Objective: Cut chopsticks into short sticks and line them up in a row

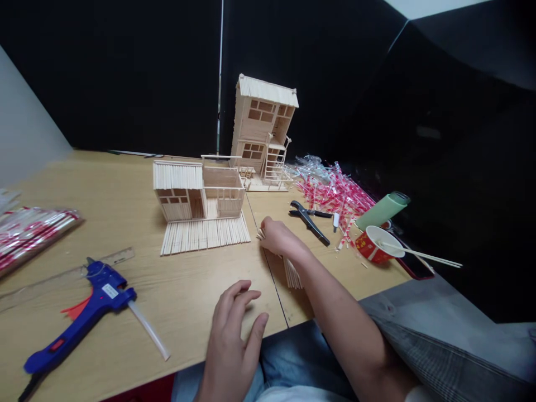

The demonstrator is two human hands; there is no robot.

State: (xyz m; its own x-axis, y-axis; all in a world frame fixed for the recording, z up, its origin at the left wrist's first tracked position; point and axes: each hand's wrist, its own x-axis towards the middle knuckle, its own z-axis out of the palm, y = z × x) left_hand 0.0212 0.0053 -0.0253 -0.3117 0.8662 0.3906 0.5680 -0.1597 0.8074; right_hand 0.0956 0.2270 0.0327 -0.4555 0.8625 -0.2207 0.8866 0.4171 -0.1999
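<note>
My left hand point(235, 329) hovers at the table's front edge, fingers spread and curved, with nothing in it. My right hand point(278, 237) reaches forward, its fingers closed on a few short wooden sticks point(260, 234) whose ends poke out at the fingertips. Below that wrist, partly hidden by my forearm, lies a row of wooden sticks point(292, 273). Left of my right hand stands a low stick-built model house point(180, 192) with a front deck point(205, 235) of sticks laid side by side. A taller two-storey stick house point(264, 125) stands behind it.
At left lie a blue glue gun point(100, 293), a clear ruler point(54, 282) and wrapped stick packs point(33, 231). To the right are black-handled cutters point(310, 222), heaped red-and-white wrappers point(335, 187), a green cylinder point(383, 210), a red paper bowl point(374, 249) with chopsticks and a phone point(419, 269).
</note>
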